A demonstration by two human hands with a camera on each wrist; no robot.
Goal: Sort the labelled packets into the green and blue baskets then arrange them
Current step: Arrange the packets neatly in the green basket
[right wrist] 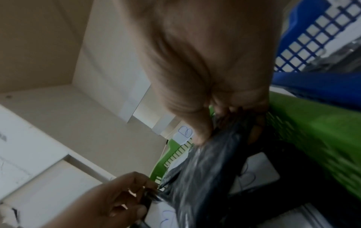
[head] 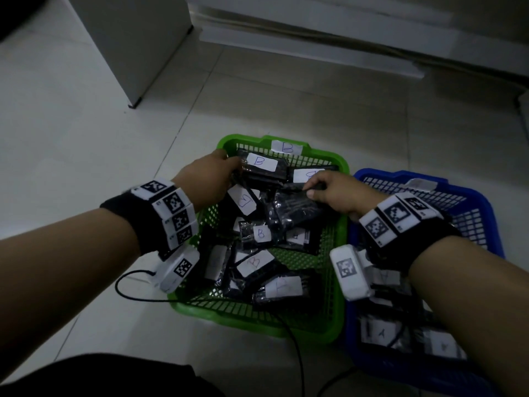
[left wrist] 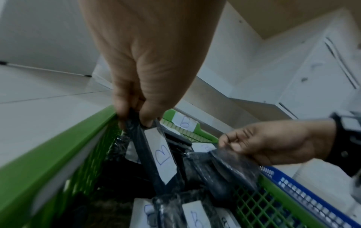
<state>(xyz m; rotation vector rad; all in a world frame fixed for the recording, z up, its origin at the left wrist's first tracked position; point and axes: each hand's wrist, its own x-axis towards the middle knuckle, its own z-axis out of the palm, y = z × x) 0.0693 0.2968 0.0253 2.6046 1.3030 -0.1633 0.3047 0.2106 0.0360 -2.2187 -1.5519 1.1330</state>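
A green basket (head: 342,165) tagged B holds several black plastic packets with white B labels. My left hand (head: 229,164) is at its far left corner and pinches the top edge of a B packet (head: 243,199), which stands on edge in the left wrist view (left wrist: 164,157). My right hand (head: 313,188) is over the basket's right side and pinches the end of a black packet (head: 294,207) whose label is hidden; the same packet (right wrist: 205,169) shows in the right wrist view. To the right stands the blue basket (head: 486,209), with A packets (head: 380,332) in it.
The baskets sit side by side on a pale tiled floor. A black cable (head: 137,293) loops past the green basket's near left corner. A white cabinet (head: 128,38) stands at the far left. My dark-clothed leg (head: 114,376) fills the bottom edge.
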